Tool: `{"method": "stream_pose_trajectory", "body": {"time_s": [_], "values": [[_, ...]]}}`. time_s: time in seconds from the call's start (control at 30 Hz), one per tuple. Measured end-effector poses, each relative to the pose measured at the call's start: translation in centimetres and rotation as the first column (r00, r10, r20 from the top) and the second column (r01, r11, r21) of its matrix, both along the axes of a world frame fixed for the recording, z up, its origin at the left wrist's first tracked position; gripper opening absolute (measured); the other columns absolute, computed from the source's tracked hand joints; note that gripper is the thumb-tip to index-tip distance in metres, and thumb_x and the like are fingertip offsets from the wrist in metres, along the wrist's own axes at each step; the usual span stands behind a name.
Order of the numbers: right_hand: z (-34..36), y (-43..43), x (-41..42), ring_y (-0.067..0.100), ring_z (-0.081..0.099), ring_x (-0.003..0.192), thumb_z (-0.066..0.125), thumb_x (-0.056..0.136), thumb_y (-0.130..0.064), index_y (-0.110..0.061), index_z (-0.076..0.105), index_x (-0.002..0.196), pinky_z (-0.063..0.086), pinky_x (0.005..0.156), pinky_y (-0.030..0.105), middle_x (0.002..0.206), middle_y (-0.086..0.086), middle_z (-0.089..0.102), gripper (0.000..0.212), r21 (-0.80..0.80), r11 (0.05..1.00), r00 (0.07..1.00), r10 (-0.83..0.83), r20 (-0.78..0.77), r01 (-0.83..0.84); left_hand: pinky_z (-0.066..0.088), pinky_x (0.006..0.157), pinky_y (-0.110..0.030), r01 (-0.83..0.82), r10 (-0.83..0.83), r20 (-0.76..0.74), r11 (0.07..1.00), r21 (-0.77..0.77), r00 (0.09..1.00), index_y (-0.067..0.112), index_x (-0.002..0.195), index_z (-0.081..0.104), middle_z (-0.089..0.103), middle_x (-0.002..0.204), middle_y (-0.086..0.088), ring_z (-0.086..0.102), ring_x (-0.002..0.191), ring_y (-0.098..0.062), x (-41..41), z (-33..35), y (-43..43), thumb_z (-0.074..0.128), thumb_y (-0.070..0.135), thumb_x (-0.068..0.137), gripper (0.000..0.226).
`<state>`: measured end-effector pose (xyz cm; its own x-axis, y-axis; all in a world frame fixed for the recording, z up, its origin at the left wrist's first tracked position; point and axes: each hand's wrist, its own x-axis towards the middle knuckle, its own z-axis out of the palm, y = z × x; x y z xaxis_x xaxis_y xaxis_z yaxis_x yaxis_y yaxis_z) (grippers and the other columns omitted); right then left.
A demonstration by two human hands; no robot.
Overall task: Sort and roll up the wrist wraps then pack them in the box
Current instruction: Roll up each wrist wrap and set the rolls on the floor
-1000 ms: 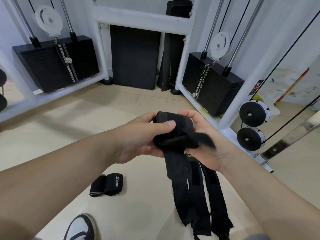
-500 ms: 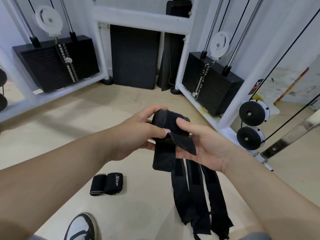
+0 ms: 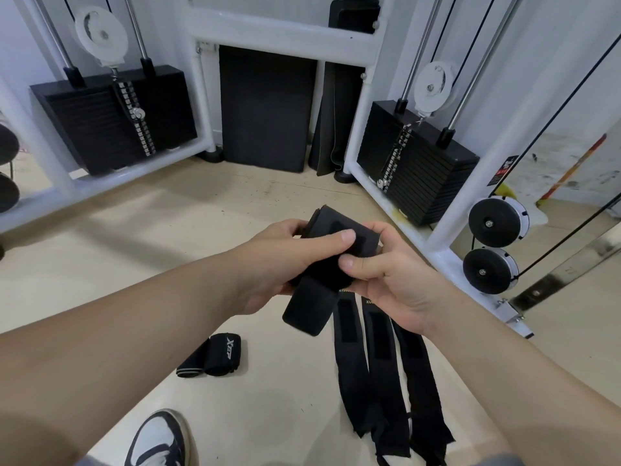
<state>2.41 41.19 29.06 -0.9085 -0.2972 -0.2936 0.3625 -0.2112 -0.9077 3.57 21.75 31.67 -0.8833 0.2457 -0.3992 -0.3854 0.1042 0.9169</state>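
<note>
Head view: both hands, left hand and right hand, grip a half-rolled black wrist wrap above the floor; three flat wraps lie beneath, two rolled wraps nearby.

A white cable machine frame is standing on the beige floor, with a black mat leaning upright beneath its crossbar. One black weight stack is sitting at the left and another weight stack at the right. A black-and-white sneaker is resting on the floor.
</note>
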Motion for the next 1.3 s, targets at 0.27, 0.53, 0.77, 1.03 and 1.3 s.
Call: {"method": "stream_pose_trajectory", "body": {"time_s": [0.27, 0.53, 0.77, 1.03, 1.3], "values": [[0.3, 1.8, -0.3, 0.047, 0.063, 0.133, 0.078, 0.081, -0.009, -0.001, 0.054, 0.139, 0.054, 0.110, 0.060, 0.134, 0.027, 0.069, 0.063, 0.011, 0.980, 0.978, 0.199, 0.070, -0.200, 0.061, 0.087, -0.035, 0.109, -0.120, -0.087, 0.986, -0.127, 0.989, 0.026, 0.122, 0.075, 0.082, 0.110, 0.001, 0.079, 0.100, -0.016, 0.0, 0.9, -0.8, 0.081, 0.027, 0.093, 0.030], [0.5, 2.6, 0.1, 0.034, 0.071, 0.123, 0.074, 0.088, -0.004, -0.011, 0.067, 0.139, 0.060, 0.103, 0.046, 0.132, 0.017, 0.074, 0.052, 0.181, 0.900, 0.916, 0.400, 0.016, -0.396, 0.061, 0.090, -0.037, 0.120, -0.137, -0.109, 0.982, -0.146, 0.985, 0.023, 0.123, 0.075, 0.082, 0.108, -0.002, 0.079, 0.102, -0.020, 0.9, 1.2, -1.1, 0.090, 0.023, 0.082, 0.043], [0.1, 2.6, -0.4, 0.032, 0.074, 0.120, 0.073, 0.082, -0.011, -0.014, 0.066, 0.137, 0.061, 0.102, 0.050, 0.132, 0.014, 0.075, 0.056, 0.028, 0.986, 0.986, 0.166, -0.006, -0.166, 0.064, 0.084, -0.035, -0.145, 0.146, -0.011, 0.987, 0.064, 0.989, 0.012, 0.128, 0.070, 0.077, 0.121, -0.007, 0.076, 0.109, -0.020, 0.6, 1.1, -1.9, 0.088, 0.028, 0.084, 0.049], [-0.2, 2.2, -0.7, 0.025, 0.076, 0.107, 0.080, 0.075, -0.021, -0.018, 0.068, 0.135, 0.058, 0.093, 0.046, 0.123, 0.008, 0.079, 0.061, 0.049, 0.998, 1.000, 0.030, -0.008, -0.030, 0.063, 0.071, -0.026, -0.158, 0.156, -0.166, 0.988, 0.004, 0.974, -0.001, 0.096, 0.072, 0.076, 0.099, -0.018, 0.075, 0.089, -0.022, 0.8, 0.1, -0.8, 0.076, 0.022, 0.098, 0.024], [0.2, 1.2, -0.5, 0.027, 0.076, 0.117, 0.082, 0.080, -0.027, -0.027, 0.071, 0.129, 0.058, 0.102, 0.050, 0.124, 0.006, 0.079, 0.051, 0.120, 0.991, 0.992, 0.078, -0.098, -0.066, 0.035, 0.045, -0.013, -0.279, 0.133, -0.534, 0.938, -0.204, 0.835, 0.011, 0.085, 0.074, 0.074, 0.089, -0.013, 0.042, 0.045, -0.004, 1.4, 0.1, 0.8, 0.072, 0.020, 0.099, 0.017]]}}
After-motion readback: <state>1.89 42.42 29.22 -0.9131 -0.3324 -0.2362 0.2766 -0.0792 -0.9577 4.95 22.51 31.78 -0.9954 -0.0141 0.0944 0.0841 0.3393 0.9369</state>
